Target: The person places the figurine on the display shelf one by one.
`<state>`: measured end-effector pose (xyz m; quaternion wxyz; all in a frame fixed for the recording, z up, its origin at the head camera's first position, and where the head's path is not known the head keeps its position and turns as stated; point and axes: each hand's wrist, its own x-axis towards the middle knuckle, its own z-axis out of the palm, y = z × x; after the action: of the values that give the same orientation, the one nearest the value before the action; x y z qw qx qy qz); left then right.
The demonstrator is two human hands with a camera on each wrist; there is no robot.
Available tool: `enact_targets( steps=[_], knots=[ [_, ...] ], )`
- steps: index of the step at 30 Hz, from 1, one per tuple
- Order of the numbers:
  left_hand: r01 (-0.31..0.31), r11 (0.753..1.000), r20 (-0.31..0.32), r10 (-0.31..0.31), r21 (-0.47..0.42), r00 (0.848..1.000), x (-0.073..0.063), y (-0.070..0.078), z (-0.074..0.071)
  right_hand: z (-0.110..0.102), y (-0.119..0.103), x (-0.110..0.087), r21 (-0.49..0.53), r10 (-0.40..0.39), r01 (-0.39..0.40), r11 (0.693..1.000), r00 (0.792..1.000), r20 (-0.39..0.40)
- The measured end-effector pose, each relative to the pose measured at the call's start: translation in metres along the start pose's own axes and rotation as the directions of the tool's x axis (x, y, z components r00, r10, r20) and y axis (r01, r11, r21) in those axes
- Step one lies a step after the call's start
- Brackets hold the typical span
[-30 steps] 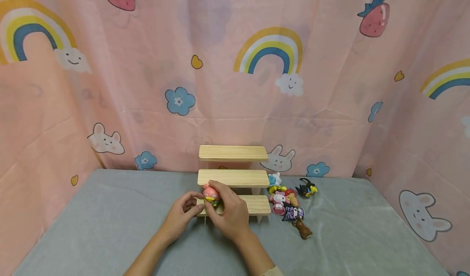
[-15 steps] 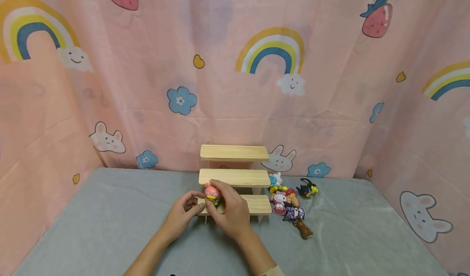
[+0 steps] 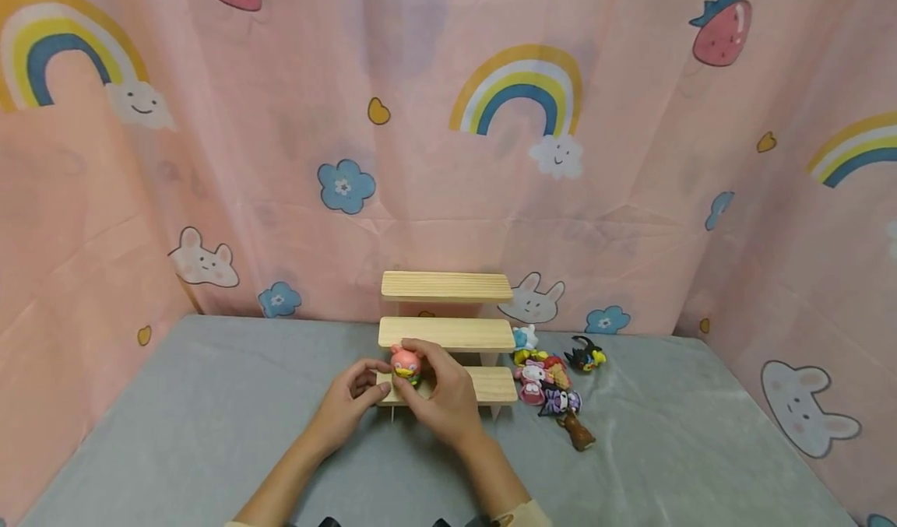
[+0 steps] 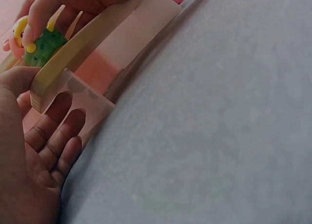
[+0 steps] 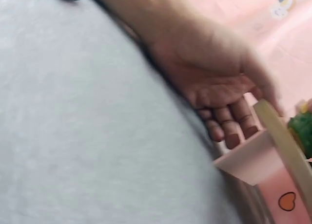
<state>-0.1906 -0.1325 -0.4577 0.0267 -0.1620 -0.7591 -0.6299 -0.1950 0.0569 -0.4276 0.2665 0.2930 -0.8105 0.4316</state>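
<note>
On the lowest board of a three-tier wooden display shelf (image 3: pixel 494 385) stands a small toy figure (image 3: pixel 406 363) with a pink head and yellow bill. Its green, spotted body (image 4: pixel 46 46) shows in the left wrist view. My right hand (image 3: pixel 447 395) pinches the figure from the right, thumb in front and fingers at its head. At the board's left end, my left hand (image 3: pixel 343 404) holds the edge. In the left wrist view this hand's thumb (image 4: pixel 19 78) lies against the board and the other fingers reach below it. The right wrist view also catches the left hand (image 5: pixel 214 78).
Right of the shelf lies a cluster of several toy figures, among them a pink one (image 3: pixel 532 381), a purple one (image 3: pixel 558 402), a brown one (image 3: pixel 578 432) and a black one (image 3: pixel 585 356). Grey cloth (image 3: pixel 210 426) covers the table. A pink printed curtain (image 3: pixel 420 223) hangs close behind.
The head view has tipped slightly, so the scene sits a little higher in the picture. Both hands keep nearly the same places, and the right stays on the toy figure.
</note>
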Motion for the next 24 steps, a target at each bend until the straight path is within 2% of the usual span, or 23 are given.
enact_targets(
  steps=[6, 15, 24],
  knots=[
    [-0.006, 1.0, -0.005, 0.006, 0.006, 1.0, -0.001, 0.0, 0.0, -0.004, 0.001, 0.002, 0.104, 0.043, -0.05, 0.993, 0.997, 0.063],
    [-0.008, 1.0, -0.004, 0.008, 0.002, 1.0, -0.001, -0.001, 0.0, -0.009, -0.003, 0.004, 0.123, 0.077, -0.09, 0.988, 0.991, 0.106],
    [0.035, 0.999, -0.001, -0.035, -0.016, 0.999, 0.0, 0.003, 0.0, -0.017, -0.006, 0.007, 0.176, 0.111, -0.141, 0.974, 0.979, 0.171]
  ],
)
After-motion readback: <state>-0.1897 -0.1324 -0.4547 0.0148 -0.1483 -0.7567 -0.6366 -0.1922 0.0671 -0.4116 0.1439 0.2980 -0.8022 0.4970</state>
